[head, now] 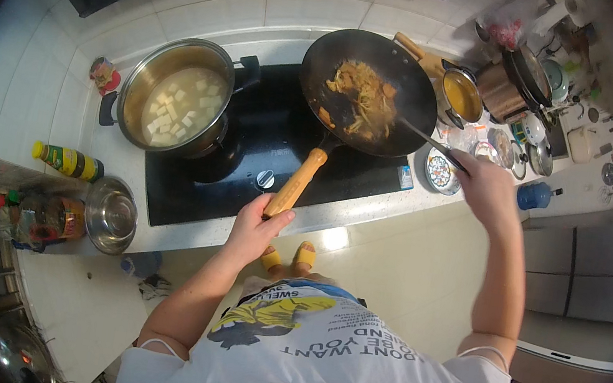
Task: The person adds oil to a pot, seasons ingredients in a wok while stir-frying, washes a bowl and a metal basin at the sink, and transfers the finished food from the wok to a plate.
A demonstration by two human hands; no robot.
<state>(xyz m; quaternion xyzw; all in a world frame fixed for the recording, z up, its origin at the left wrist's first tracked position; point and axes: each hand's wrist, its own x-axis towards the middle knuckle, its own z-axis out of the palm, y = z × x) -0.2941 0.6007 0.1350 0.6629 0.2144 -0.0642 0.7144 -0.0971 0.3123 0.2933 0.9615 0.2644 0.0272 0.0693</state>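
Observation:
My left hand (260,225) grips the wooden handle (299,182) of a dark wok (325,48), which sits tilted over the right side of a black glass cooktop (251,126). Shredded, browned food (362,97) lies in the wok, with faint steam above it. My right hand (484,189) is closed around the handle of a metal cooking utensil (429,139); its far end reaches into the food, so its head is hidden. On the left burner stands a steel pot (129,92) holding white cubes (165,115) in cloudy liquid.
Right of the wok are a small pot of yellow liquid (462,96), a patterned plate (442,171) and a tall brown pot (500,89). A steel bowl (110,215) and a yellow-capped bottle (67,161) stand at the counter's left end. A grey refrigerator (576,262) is at right.

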